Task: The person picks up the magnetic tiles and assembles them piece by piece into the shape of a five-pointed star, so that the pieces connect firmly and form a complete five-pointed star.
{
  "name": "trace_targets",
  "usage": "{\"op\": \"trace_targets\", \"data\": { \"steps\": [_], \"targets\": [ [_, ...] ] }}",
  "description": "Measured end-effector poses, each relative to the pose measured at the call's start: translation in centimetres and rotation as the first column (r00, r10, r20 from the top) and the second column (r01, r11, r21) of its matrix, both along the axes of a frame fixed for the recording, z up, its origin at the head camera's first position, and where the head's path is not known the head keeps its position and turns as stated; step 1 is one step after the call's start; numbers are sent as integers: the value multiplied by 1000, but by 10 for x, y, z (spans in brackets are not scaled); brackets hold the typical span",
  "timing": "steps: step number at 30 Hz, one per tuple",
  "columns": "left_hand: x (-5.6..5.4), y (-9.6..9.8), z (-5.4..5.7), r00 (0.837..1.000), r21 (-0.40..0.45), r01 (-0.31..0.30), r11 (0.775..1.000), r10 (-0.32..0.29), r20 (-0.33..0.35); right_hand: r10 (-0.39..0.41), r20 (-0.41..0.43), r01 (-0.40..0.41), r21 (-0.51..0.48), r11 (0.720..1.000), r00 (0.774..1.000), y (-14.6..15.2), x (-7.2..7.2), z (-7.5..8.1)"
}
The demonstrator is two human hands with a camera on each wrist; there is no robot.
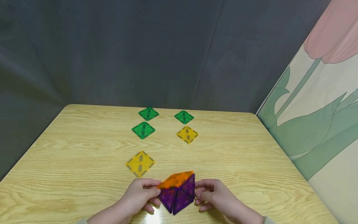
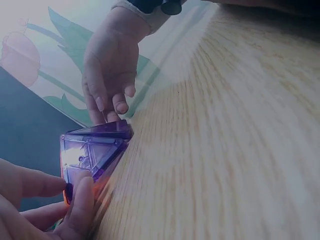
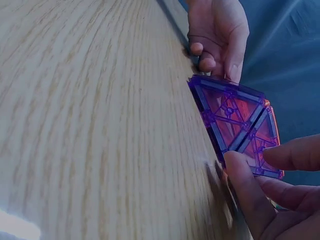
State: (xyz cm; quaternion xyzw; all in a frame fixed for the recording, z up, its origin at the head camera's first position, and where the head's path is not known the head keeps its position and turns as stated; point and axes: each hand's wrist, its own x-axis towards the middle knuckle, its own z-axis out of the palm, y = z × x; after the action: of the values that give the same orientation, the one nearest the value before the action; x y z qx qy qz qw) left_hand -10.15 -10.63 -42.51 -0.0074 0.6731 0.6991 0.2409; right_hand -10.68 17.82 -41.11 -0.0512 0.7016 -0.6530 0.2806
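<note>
Between the two hands, over the near edge of the table, stands a folded shape of magnetic tiles, with an orange top [image 1: 176,180] and purple triangle tiles [image 1: 183,199] facing the person. My left hand [image 1: 142,194] pinches its left corner between thumb and fingers. On the opposite side, my right hand [image 1: 213,196] holds the right edge, with its thumb [image 3: 245,185] on a purple triangle in the right wrist view. Seen from the left wrist, the purple tiles [image 2: 92,155] lean up from the tabletop, and part of the orange side is hidden behind them.
Flat on the wooden table [image 1: 251,161] lie more diamond shapes of tiles. A yellow diamond [image 1: 140,164] is just beyond the left hand, another yellow one [image 1: 187,134] farther right. Green diamonds [image 1: 143,130] lie toward the back, below a dark curtain [image 1: 139,53].
</note>
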Motion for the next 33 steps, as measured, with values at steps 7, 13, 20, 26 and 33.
{"op": "trace_targets", "data": {
  "steps": [7, 13, 20, 26, 33],
  "targets": [
    [1, 2, 4, 996, -74, -6, 997, -1, -86, -4, -7, 4, -1, 1000, 1000, 1, -2, 0],
    [-2, 3, 3, 991, -118, -53, 992, 38, -127, -31, -68, 32, 8, 999, 997, -1, -4, 1],
    [-1, 5, 2, 986, -103, -95, 990, 79, -150, -38, -74, 39, 18, 999, 997, 1, -6, 4],
    [0, 5, 3, 991, -60, -71, 996, 64, -115, -77, -68, 77, 1, 997, 995, 3, -7, 7],
    [2, 3, 9, 991, -37, 14, 999, -19, -132, -83, -57, 82, -9, 997, 995, 6, -13, 11]
  ]
}}
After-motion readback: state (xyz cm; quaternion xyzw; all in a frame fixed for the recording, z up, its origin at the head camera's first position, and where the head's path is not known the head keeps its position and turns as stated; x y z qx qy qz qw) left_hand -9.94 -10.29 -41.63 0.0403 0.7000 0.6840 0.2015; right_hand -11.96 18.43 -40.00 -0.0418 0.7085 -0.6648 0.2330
